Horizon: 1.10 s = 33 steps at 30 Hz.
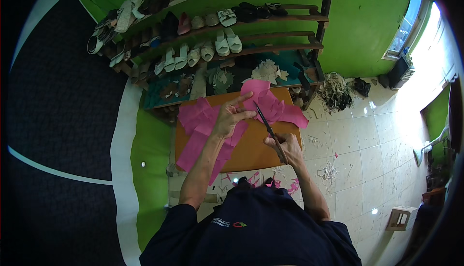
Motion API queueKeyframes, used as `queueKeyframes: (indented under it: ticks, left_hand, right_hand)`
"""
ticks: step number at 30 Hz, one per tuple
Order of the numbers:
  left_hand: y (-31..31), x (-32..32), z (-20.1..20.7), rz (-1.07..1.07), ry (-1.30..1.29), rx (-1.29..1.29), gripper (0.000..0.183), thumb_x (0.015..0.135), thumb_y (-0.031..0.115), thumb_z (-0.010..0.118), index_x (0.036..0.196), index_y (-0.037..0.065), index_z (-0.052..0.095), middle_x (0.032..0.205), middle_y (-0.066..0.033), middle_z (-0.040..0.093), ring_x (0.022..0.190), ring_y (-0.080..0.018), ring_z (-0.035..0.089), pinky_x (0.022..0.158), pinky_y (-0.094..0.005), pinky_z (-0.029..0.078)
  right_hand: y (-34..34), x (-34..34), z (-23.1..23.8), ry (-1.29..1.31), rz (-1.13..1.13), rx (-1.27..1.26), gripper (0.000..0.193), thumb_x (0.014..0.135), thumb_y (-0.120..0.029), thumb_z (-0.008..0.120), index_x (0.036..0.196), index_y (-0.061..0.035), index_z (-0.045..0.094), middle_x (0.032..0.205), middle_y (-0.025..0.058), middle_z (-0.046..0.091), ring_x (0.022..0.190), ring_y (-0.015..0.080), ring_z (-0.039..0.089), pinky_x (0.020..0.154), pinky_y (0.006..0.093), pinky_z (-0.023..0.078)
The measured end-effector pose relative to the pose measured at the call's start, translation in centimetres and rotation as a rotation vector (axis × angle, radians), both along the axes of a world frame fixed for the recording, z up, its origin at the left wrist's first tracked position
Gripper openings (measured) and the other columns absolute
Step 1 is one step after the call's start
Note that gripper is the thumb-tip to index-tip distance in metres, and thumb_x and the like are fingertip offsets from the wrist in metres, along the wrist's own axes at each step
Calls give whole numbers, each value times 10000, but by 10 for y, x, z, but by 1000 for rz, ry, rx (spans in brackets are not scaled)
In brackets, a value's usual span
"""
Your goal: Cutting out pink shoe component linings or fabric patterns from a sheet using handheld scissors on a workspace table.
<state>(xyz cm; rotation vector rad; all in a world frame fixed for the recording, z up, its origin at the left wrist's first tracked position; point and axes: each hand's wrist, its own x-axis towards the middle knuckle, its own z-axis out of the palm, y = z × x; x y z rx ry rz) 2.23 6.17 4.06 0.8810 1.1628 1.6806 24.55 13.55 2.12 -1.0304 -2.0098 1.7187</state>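
Pink sheet point(274, 107): over the table's far side, just right of my left fingers, ahead and left of my right.
Left hand point(229, 120): nearer the sheet, gripping its left edge.
Right hand point(287, 148): closed round the scissors' handles.
Scissors point(268, 126): long axis slants far-left, tip at the sheet near my left thumb; blade gap unclear.
Table point(241, 160): orange, more pink pieces point(195, 146) left.
Room: shoe rack point(316, 41) beyond, littered tile floor point(348, 150) right.
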Motion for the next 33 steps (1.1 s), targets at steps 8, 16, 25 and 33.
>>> queueKeyframes:
  ticks: [8, 16, 25, 33]
  left_hand:
    - [-2, -25, -1, -5, 94, -52, 442, 833, -81, 701, 1257, 35, 663, 1081, -100, 727, 931, -143, 705, 861, -277, 590]
    - [-3, -9, 6, -184, 206, -137, 590, 813, -52, 704, 1378, 57, 574, 1205, -68, 690, 829, -81, 682, 817, -239, 581]
    - [-4, -1, 4, -145, 155, -120, 629, 813, -14, 736, 1408, 44, 541, 799, -67, 720, 766, -105, 689, 796, -259, 546]
    - [1, 5, 10, -58, 138, -95, 524, 823, -10, 736, 1330, 50, 619, 836, -33, 717, 795, -92, 680, 790, -251, 541]
  right_hand:
    - [0, 7, -11, 30, 97, 36, 683, 796, -632, 751, 605, -8, 547, 475, -2, 411, 401, 120, 476, 397, 319, 371]
    - [-5, -3, -27, 79, 86, -89, 756, 791, -749, 661, 752, 2, 582, 542, 23, 451, 435, 139, 515, 416, 319, 410]
    - [-4, 0, -27, 30, 71, -121, 729, 788, -755, 662, 664, -62, 470, 528, -10, 395, 453, 109, 466, 412, 305, 383]
    - [-6, 5, -24, 32, 19, -177, 686, 787, -706, 708, 662, -74, 472, 534, -29, 393, 440, 87, 446, 397, 290, 355]
